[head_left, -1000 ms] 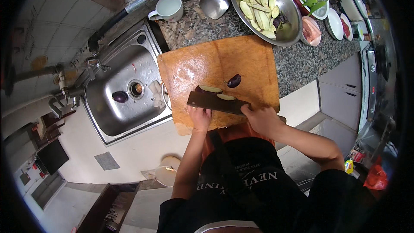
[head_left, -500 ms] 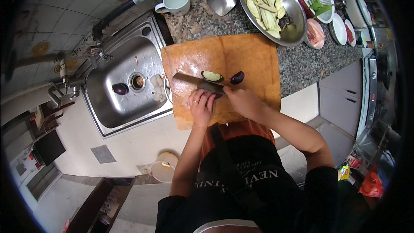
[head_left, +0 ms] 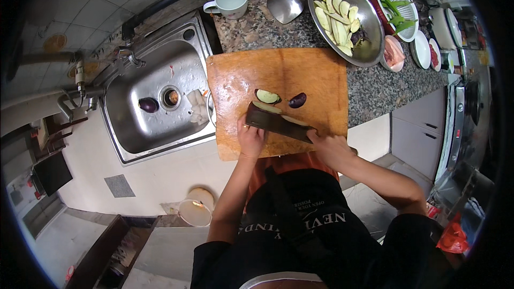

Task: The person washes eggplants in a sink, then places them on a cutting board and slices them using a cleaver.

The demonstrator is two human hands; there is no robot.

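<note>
My right hand (head_left: 333, 151) is closed around the handle of a cleaver (head_left: 278, 126), its dark broad blade tilted over the wooden cutting board (head_left: 227, 85). My left hand (head_left: 251, 139) is at the blade's left end, fingers curled against an eggplant piece (head_left: 266, 107); the blade hides part of the fingertips. Another pale-fleshed eggplant slice (head_left: 295, 121) shows along the blade's far edge, near the handle. Just beyond lie an eggplant wedge (head_left: 267, 96), pale cut face up, and a smaller wedge (head_left: 297, 100) with its purple skin up.
Left of the board is a steel sink (head_left: 128, 139) holding a purple eggplant piece (head_left: 148, 105) and pale pieces (head_left: 198, 107). Behind stand a white mug (head_left: 232, 2), a steel scoop (head_left: 285, 7), a metal bowl (head_left: 375, 48) of eggplant slices, a basket (head_left: 412, 10) of green peppers and a dish of meat (head_left: 393, 53).
The cleaver has moved right and toward me, its blade now tipped so its broad side shows. My right hand has moved right with it. More pale cut eggplant shows beside the blade.
</note>
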